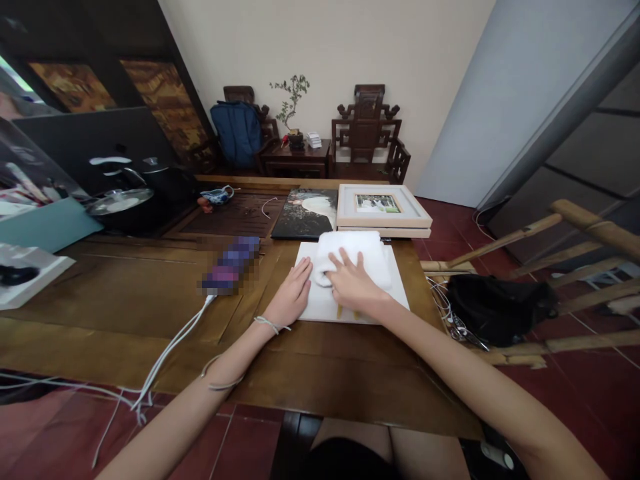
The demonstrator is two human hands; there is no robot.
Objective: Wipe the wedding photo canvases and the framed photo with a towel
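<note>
A white board (306, 311), flat like a panel or canvas, lies on the table near its right end. On top of it rests a folded white cloth (373, 250). My right hand (353, 283) presses on the cloth's near left part with its fingers spread; the thumb side is partly hidden at a fold. Below that hand, short yellowish strips (340, 311) show on the board. My left hand (294, 293) lies stretched out along the board's left edge, fingers extended, holding nothing.
Behind the board lie a dark picture panel (307, 213) and stacked light wooden frames (383, 203). A blurred phone (233, 263) with white cables (175, 343) is left. Farther left stand a kettle (167, 180) and glass-lidded pot (123, 203). Right is a bamboo chair (530, 240) with a black bag (500, 310).
</note>
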